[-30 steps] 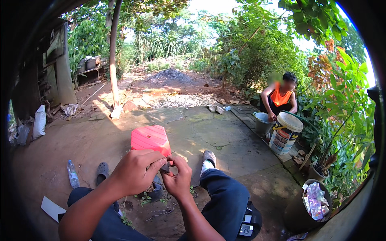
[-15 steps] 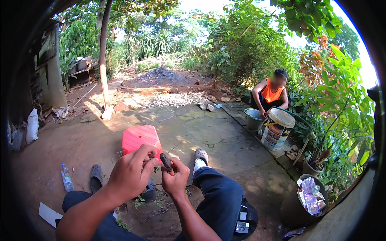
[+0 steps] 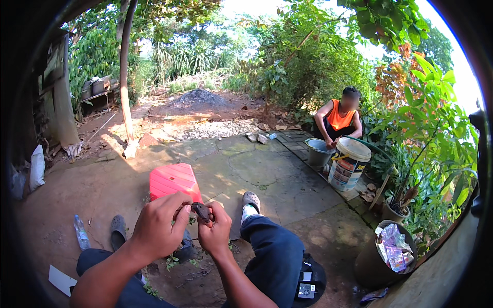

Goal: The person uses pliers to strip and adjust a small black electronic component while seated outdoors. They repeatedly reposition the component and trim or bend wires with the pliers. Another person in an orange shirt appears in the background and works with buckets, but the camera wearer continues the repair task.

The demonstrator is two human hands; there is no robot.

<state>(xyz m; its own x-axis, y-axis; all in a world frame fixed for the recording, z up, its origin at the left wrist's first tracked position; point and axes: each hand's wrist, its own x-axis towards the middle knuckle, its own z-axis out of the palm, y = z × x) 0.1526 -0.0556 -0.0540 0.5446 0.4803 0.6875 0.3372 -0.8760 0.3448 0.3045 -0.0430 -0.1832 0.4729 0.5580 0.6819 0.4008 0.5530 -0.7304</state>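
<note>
In front of my knees, both hands are raised and close together. My right hand (image 3: 215, 232) pinches a small dark brown, lumpy object (image 3: 202, 211) between thumb and fingers; its exact kind cannot be made out. Close by its left end, my left hand (image 3: 162, 223) has thumb and fingertips pressed together. Whatever lies between those left fingertips is hidden. A red plastic stool (image 3: 174, 180) with a ridged top stands just beyond my hands.
At the right, a person in an orange top (image 3: 339, 117) crouches behind a grey bucket (image 3: 318, 154) and a large white pail (image 3: 348, 167). Nearer stands a dark bin (image 3: 367, 264) of wrappers. A plastic bottle (image 3: 81, 233) lies left, and a black bag (image 3: 316, 280) sits by my right leg.
The dark object has turned in my fingers and shows a broader side. My hands have shifted slightly left in the picture, as has the whole view.
</note>
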